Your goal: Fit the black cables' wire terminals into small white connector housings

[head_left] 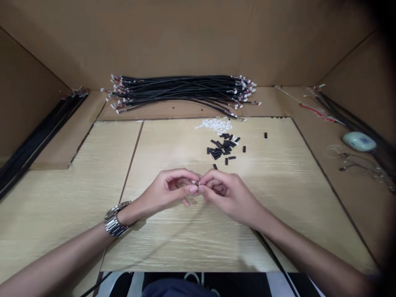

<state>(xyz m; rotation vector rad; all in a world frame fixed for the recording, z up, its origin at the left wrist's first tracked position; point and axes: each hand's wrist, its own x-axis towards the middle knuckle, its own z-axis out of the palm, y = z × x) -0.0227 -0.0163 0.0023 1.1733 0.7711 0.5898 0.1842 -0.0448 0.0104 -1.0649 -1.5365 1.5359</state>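
Between both hands' pinched fingers [194, 188], a tiny part [196, 182] sits mostly hidden.

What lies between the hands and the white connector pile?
Head view: a scatter of black sleeves lies between the hands and the white connectors.
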